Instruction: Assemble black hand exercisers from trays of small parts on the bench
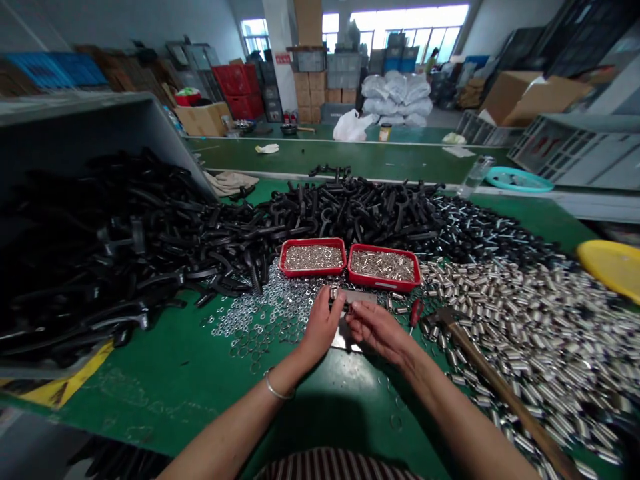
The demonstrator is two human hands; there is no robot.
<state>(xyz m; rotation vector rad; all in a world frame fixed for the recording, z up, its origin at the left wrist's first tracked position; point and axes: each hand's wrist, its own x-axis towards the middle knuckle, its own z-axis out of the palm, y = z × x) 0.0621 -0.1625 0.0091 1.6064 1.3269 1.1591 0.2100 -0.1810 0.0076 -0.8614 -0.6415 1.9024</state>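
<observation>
My left hand (323,321), with a bangle at the wrist, is closed round a small part with a silvery coil at its top. Close beside it, the fingertips of my right hand (377,327) pinch the dark end of the same part. Both hands are above a metal plate (345,339) on the green table (200,387). Just behind them are two red trays, the left tray (313,271) and the right tray (383,283), filled with small metal pieces. The held part is small and partly hidden by my fingers.
Black plastic parts (360,207) are heaped behind the trays and spill from a grey crate (175,143) at left. Washers (285,297) and rings lie left of my hands. At right are a red-handled screwdriver (415,312), a hammer (493,380) and many metal cylinders (545,320).
</observation>
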